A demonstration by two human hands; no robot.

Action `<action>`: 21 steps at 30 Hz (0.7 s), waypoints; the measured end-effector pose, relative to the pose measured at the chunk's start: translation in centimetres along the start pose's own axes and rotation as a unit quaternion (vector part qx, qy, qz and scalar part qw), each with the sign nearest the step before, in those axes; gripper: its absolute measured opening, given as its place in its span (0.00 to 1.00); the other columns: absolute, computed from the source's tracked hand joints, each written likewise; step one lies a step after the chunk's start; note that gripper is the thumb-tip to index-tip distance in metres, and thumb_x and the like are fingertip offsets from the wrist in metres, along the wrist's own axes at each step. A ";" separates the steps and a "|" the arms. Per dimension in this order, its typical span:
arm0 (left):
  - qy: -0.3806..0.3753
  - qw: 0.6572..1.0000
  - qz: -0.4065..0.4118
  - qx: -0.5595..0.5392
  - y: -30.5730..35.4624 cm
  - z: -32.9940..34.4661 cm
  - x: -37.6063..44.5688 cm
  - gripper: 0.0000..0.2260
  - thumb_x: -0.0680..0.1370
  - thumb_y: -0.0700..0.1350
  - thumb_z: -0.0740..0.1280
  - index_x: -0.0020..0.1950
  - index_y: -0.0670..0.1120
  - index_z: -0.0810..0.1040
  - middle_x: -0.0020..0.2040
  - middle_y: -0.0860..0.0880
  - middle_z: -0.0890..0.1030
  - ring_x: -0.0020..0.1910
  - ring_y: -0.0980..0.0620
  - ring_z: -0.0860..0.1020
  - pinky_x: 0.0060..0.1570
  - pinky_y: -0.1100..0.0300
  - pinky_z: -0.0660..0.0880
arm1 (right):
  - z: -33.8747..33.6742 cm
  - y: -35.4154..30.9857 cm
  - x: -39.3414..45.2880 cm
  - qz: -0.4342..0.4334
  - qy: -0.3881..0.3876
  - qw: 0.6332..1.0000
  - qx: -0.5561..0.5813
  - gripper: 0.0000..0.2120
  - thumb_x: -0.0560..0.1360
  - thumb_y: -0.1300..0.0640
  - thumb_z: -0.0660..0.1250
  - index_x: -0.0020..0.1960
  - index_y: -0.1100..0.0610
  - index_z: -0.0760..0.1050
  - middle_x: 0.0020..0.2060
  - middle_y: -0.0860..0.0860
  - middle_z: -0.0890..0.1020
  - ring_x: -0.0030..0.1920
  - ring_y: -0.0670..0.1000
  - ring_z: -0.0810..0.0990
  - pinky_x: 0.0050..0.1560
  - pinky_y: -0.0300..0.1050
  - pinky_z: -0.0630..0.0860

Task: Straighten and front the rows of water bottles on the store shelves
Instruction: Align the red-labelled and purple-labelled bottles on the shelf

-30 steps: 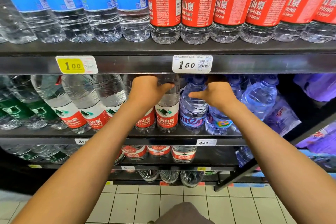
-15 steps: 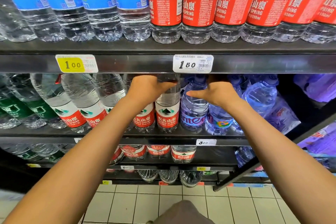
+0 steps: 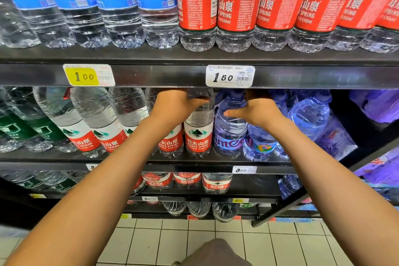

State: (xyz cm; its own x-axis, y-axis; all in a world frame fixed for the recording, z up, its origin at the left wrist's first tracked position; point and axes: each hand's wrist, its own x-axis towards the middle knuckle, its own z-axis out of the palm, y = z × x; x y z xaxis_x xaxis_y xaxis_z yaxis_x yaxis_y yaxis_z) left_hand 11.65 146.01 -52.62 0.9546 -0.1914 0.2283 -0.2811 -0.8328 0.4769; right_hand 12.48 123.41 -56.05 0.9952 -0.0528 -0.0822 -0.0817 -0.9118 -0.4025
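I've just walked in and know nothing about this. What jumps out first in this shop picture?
Two bare arms reach into the middle shelf: the left hand grips the shoulder of a red-label bottle, the right hand holds a purple-tinted bottle beside it. Above them, a yellow price tag sits on the upper shelf edge under blue-label bottles.

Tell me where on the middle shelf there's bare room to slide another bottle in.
The only gap is the dark space at the right end, between the purple-tinted bottles and the purple packs. Left of there, bottles stand side by side.
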 end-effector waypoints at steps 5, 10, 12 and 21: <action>-0.008 1.000 -0.008 0.000 0.1 0.1 0.1 0.21 0.77 0.57 0.69 0.68 0.53 0.77 0.64 0.48 0.80 0.62 0.45 0.77 0.56 0.53 0.75 | -1.1 -0.4 0.0 -0.030 -0.015 0.999 0.000 0.36 0.68 0.38 0.74 0.69 0.57 0.72 0.65 0.55 0.77 0.63 0.56 0.75 0.55 0.45 0.72; 0.004 1.000 -0.010 -0.015 0.0 0.0 0.0 0.20 0.76 0.57 0.70 0.66 0.53 0.78 0.63 0.50 0.81 0.62 0.47 0.77 0.57 0.53 0.75 | -2.1 -0.7 -0.3 -0.007 -0.111 0.994 -0.021 0.28 0.71 0.38 0.71 0.62 0.57 0.78 0.59 0.56 0.81 0.58 0.57 0.78 0.53 0.45 0.71; 0.007 1.000 -0.013 -0.012 0.2 0.1 0.0 0.20 0.76 0.58 0.69 0.66 0.53 0.78 0.63 0.50 0.81 0.62 0.47 0.77 0.58 0.52 0.76 | -2.0 -0.5 -0.3 -0.011 -0.099 0.995 -0.003 0.27 0.70 0.38 0.72 0.61 0.56 0.79 0.57 0.56 0.82 0.57 0.56 0.79 0.49 0.43 0.70; 0.018 1.000 -0.020 -0.003 0.5 0.3 0.1 0.22 0.76 0.59 0.69 0.68 0.53 0.76 0.64 0.49 0.80 0.63 0.47 0.76 0.59 0.52 0.75 | -0.6 0.4 -0.2 -0.013 -0.041 0.999 -0.001 0.27 0.64 0.31 0.72 0.36 0.56 0.72 0.29 0.49 0.75 0.38 0.51 0.74 0.33 0.41 0.69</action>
State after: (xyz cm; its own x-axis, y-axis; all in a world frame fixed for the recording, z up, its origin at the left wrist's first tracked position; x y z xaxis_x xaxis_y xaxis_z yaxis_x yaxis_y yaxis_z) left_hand 11.64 145.45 -52.59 0.9611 -0.1394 0.2385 -0.2434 -0.8358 0.4921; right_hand 12.29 122.86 -55.67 0.9893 0.0031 -0.1460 -0.0566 -0.9134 -0.4032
